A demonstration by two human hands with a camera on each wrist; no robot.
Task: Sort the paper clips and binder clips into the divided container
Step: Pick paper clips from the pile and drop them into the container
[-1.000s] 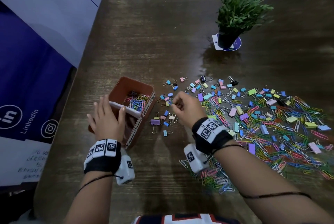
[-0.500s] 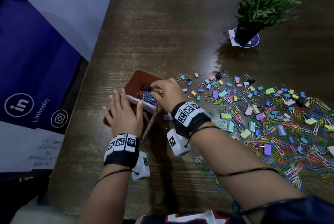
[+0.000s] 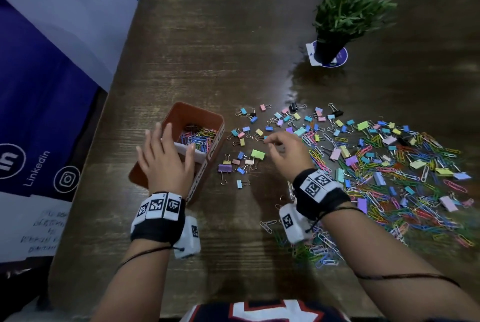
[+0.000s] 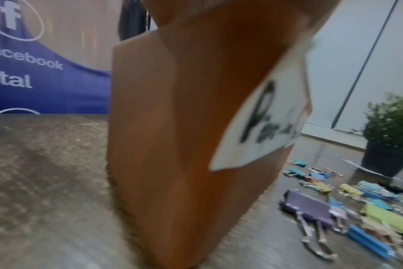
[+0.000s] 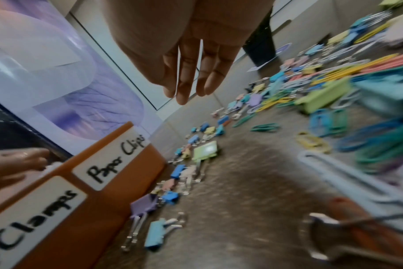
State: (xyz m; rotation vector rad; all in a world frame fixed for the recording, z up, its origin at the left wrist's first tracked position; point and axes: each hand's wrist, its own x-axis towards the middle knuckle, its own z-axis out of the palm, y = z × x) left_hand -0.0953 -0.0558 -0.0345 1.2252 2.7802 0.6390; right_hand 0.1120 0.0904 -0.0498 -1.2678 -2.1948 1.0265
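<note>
A brown divided container (image 3: 202,111) stands left of centre, its far compartment holding coloured paper clips (image 3: 200,135). My left hand (image 3: 168,150) lies over the near compartment, fingers spread and thumb on the white divider (image 3: 201,156). My right hand (image 3: 271,142) hovers over the scattered binder clips beside a green binder clip (image 3: 257,153). Its fingers (image 5: 189,76) hang relaxed and hold nothing. The container wall (image 4: 173,127) fills the left wrist view. Its side labels read "Paper Clips" (image 5: 117,160) and "Clamps" (image 5: 35,218). A purple binder clip (image 3: 225,167) lies by the container.
A wide pile of mixed paper clips and binder clips (image 3: 389,178) covers the table's right side. A potted plant (image 3: 345,9) stands at the back right. A blue banner (image 3: 39,113) hangs past the table's left edge.
My right hand reached over the container's far compartment, then came back right to the binder clips, now holding nothing. My left hand stayed on the container.
</note>
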